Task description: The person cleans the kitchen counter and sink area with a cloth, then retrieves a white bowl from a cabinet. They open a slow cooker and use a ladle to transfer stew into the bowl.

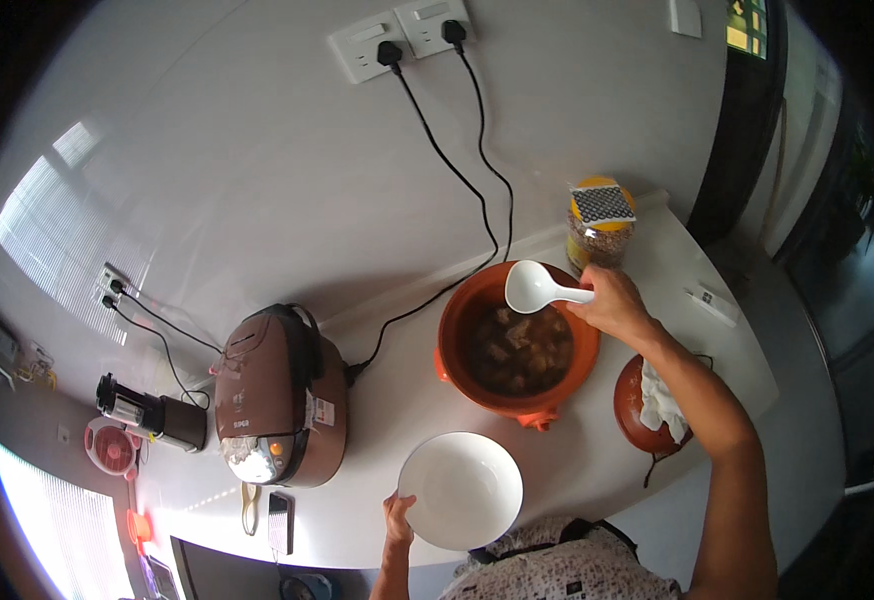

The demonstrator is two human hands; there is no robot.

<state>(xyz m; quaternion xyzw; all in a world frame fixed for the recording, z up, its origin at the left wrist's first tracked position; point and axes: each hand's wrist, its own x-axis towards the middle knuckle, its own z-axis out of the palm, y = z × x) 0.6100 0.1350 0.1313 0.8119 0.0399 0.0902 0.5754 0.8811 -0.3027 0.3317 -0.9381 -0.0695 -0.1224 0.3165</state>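
My right hand (611,302) grips the handle of a white ladle (533,286), whose bowl hangs over the far side of an orange clay-coloured cooking pot (448,330). Dark broth with chunks of what looks like meat (518,334) lies in the pot. With the thumb over its rim, my left hand (399,517) holds a white bowl (461,491) near the counter's front edge. I see no food in that bowl. The pot's lid (629,401) rests on the counter below my right forearm, partly covered by a white cloth (660,405).
Left of the pot stands a brown rice cooker (279,405). A yellow-lidded jar (598,236) stands behind the pot, against the wall. Black cords (437,150) run down from wall sockets (399,41). A phone (281,523) lies on the white counter (384,420); a blender (151,412) stands farther left.
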